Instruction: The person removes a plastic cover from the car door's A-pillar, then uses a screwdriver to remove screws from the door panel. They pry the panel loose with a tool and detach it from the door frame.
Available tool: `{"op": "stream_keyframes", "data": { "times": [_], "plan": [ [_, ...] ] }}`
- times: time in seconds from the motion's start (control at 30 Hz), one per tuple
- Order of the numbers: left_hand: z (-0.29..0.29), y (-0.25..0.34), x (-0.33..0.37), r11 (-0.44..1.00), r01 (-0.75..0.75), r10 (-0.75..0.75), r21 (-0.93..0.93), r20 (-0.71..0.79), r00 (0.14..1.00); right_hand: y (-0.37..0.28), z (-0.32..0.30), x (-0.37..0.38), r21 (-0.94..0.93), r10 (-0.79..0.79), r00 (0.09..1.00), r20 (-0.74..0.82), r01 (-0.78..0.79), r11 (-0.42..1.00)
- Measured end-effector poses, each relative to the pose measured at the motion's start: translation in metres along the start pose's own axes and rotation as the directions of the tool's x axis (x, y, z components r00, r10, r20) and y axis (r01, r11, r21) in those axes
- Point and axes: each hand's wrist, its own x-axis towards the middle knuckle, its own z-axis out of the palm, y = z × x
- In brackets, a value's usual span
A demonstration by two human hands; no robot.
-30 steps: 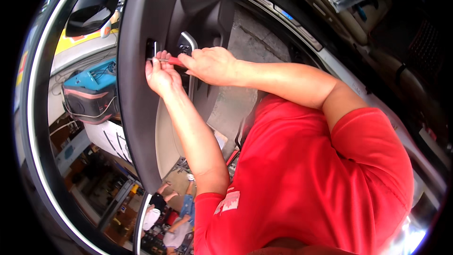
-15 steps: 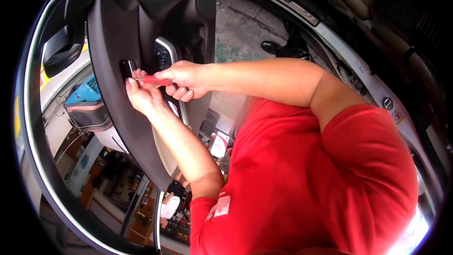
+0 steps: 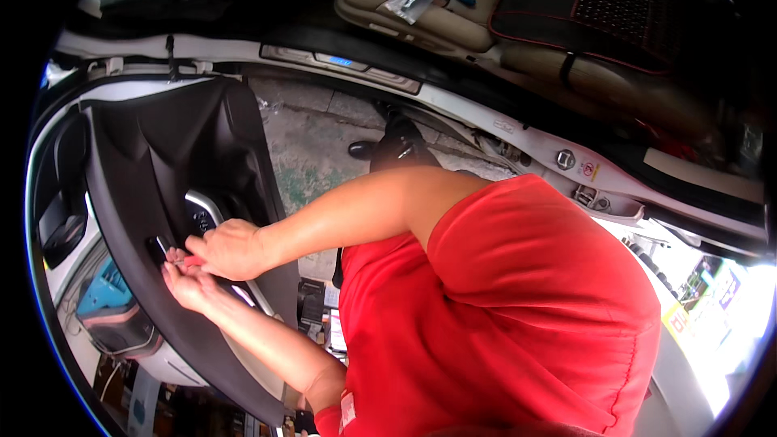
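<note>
My right hand (image 3: 231, 249) is closed around a screwdriver (image 3: 194, 260); only a bit of its red handle shows between the fingers. Below it, my left hand (image 3: 190, 287) is turned palm up, its fingertips pinched at the screwdriver's front end, where the tip is hidden. Both hands are just in front of the dark inner panel (image 3: 150, 170) of an open car door. Right beside my fingertips is the inside door handle (image 3: 162, 244) in its recess. The window switch panel (image 3: 202, 214) lies just above my right hand.
Beyond the door lies a concrete floor (image 3: 303, 154), with a black shoe (image 3: 360, 149) on it. The door sill (image 3: 340, 63) and a beige seat (image 3: 421, 12) run across the top. A blue and black case (image 3: 113, 307) shows through the door window at left.
The view has swung, so the door and hands appear lower and farther left, and the car's seats now show. My right hand covers more of the screwdriver's red handle than before.
</note>
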Motion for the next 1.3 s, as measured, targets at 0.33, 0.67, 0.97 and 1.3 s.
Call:
{"op": "stream_keyframes", "data": {
  "times": [0.33, 0.67, 0.97, 1.3],
  "plan": [
    [0.003, 0.003, 0.002, 0.997, -0.031, 0.034, -0.066, 0.042, 0.999, 0.0, 0.01, 0.011, 0.43, 0.147, 0.986, 0.075, -0.165, 0.888],
    [0.094, -0.074, -0.209, 0.961, -0.123, -0.105, 0.248, 0.738, 0.666, 0.159, -0.13, -0.134, -0.04, 0.347, 0.904, -0.25, -0.368, 0.929],
    [0.076, -0.114, -0.19, 0.658, -0.249, -0.515, 0.711, 0.666, 0.539, 0.388, -0.375, -0.218, 0.097, 0.385, 0.103, -0.917, -0.879, 0.466],
    [0.066, -0.123, -0.191, 0.658, -0.201, -0.507, 0.725, 0.625, 0.593, 0.462, -0.413, -0.23, -0.224, 0.502, 0.35, -0.791, -0.929, 0.296]
  ]
}}
